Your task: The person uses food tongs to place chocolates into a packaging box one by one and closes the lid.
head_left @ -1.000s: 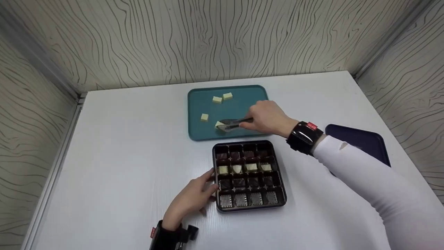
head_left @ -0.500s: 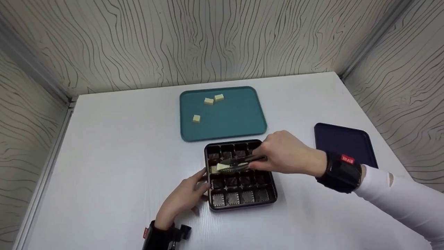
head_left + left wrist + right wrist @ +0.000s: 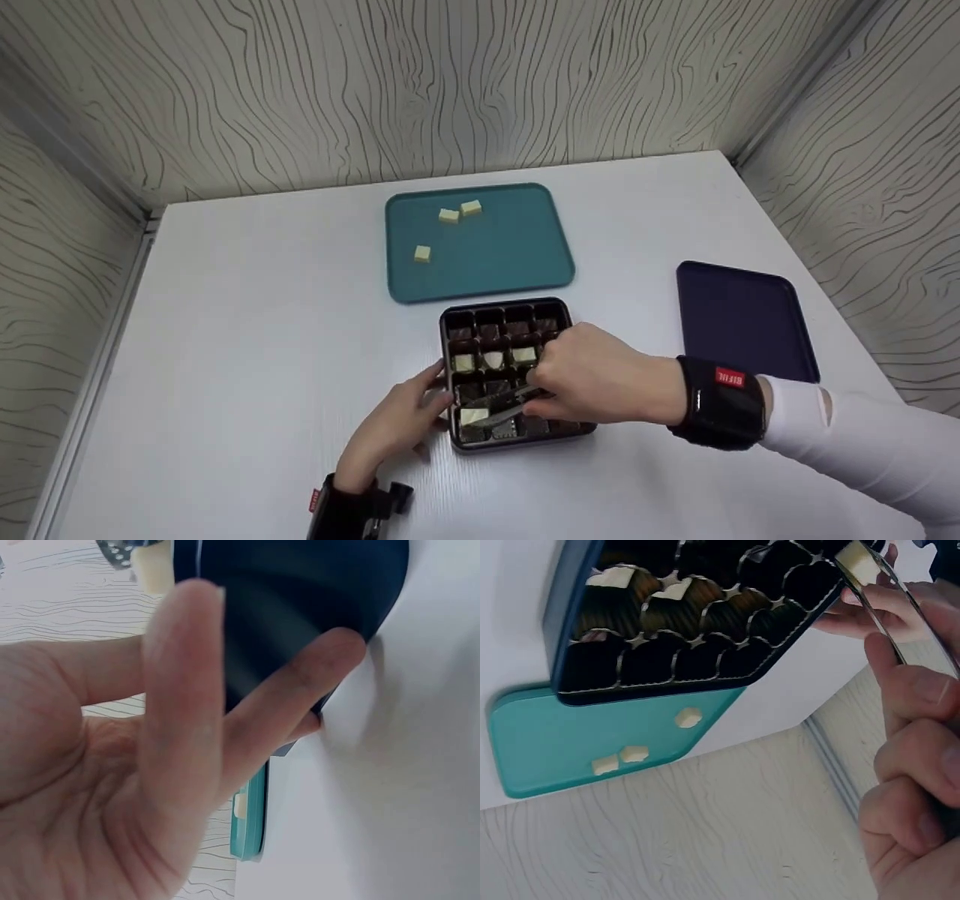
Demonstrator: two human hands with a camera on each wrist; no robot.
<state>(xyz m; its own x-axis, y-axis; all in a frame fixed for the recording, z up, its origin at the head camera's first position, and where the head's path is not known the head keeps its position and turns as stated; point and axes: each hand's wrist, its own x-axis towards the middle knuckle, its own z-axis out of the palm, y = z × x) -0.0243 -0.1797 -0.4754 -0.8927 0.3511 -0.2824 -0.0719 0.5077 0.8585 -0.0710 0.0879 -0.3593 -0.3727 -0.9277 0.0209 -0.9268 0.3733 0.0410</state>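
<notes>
My right hand (image 3: 592,375) grips dark metal tongs (image 3: 508,407), whose tips pinch a pale yellow cube (image 3: 474,416). The cube is over the front-left compartment of a dark box (image 3: 525,445) divided into small square cells. In the right wrist view, the same cube (image 3: 857,562) shows between the tong tips at the box's corner. Against the box's left side rests my left hand (image 3: 397,427), its fingers extended and touching the wall (image 3: 292,607) in the left wrist view. Pale yellow pieces (image 3: 524,355) sit in the second row from the back; my right hand hides part of that row.
Behind the box lies a teal tray (image 3: 495,247) with three pale yellow cubes (image 3: 422,254) on it. A dark purple tray or lid (image 3: 742,319) is on the white table (image 3: 262,337) at the right. Wood-patterned panels (image 3: 450,90) stand around the table.
From the teal tray, my right hand has brought a cube in the tongs toward me, over the box, to its front-left cell. The left hand stays at the box's side.
</notes>
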